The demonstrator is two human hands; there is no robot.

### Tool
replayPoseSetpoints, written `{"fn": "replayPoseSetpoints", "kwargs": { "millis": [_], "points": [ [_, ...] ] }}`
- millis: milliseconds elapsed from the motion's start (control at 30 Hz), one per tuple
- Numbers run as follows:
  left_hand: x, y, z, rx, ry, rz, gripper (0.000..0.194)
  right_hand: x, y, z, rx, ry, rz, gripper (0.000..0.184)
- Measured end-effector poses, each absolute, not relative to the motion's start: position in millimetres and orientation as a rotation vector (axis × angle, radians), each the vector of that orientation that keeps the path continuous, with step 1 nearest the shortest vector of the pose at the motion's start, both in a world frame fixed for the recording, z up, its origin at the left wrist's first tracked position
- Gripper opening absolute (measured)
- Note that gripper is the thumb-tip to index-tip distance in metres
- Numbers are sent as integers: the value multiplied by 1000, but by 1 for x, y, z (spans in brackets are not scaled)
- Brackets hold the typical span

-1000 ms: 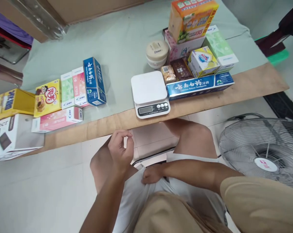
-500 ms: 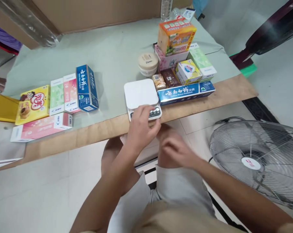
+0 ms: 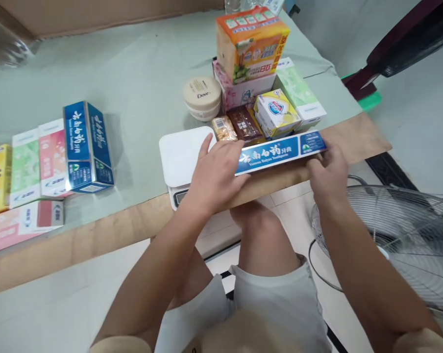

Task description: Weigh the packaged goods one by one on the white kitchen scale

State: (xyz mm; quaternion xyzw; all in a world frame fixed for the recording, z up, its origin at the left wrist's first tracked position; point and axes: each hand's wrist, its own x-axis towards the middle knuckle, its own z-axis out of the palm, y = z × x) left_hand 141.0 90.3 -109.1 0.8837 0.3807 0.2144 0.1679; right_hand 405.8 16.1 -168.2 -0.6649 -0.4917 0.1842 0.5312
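A long blue toothpaste box (image 3: 276,153) lies along the table's front edge, held at both ends. My left hand (image 3: 219,171) grips its left end, thumb on the near side and fingers over the top. At the right end, my right hand (image 3: 328,171) has its fingers closed round the corner. The white kitchen scale (image 3: 184,157) is just left of the box, partly covered by my left hand and forearm. Behind the box sit a small wrapped snack (image 3: 224,128), a brown packet (image 3: 244,123) and a yellow-and-white soap box (image 3: 277,113).
A Dove jar (image 3: 202,98) stands behind the scale. An orange tissue pack (image 3: 253,46) rests on a pink box (image 3: 239,93), beside a green-and-white box (image 3: 301,93). Another blue toothpaste box (image 3: 87,147) is at left among several cartons. A floor fan (image 3: 408,235) stands at right.
My left hand has moved right from the scale's buttons onto the toothpaste box. My right hand has risen from near my knee to the box's right end. The view has shifted right.
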Motion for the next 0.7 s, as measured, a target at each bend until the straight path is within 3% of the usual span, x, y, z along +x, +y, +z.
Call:
{"fn": "replayPoseSetpoints", "kwargs": {
  "millis": [133, 300, 500, 700],
  "points": [
    [115, 70, -95, 2349, 976, 767, 62, 373, -18, -148, -1512, -963, 258, 56],
    [48, 57, -92, 2118, 1078, 1093, 74, 314, -36, -138, -1418, -1102, 329, 70],
    [-4, 83, -119, 1930, 1264, 1265, 85, 252, 1, -140, -1386, -1256, 467, 70],
    [-14, 97, -154, 1780, 1086, 1390, 89, 252, 10, -155, -1466, -1286, 533, 67]
  ]
}}
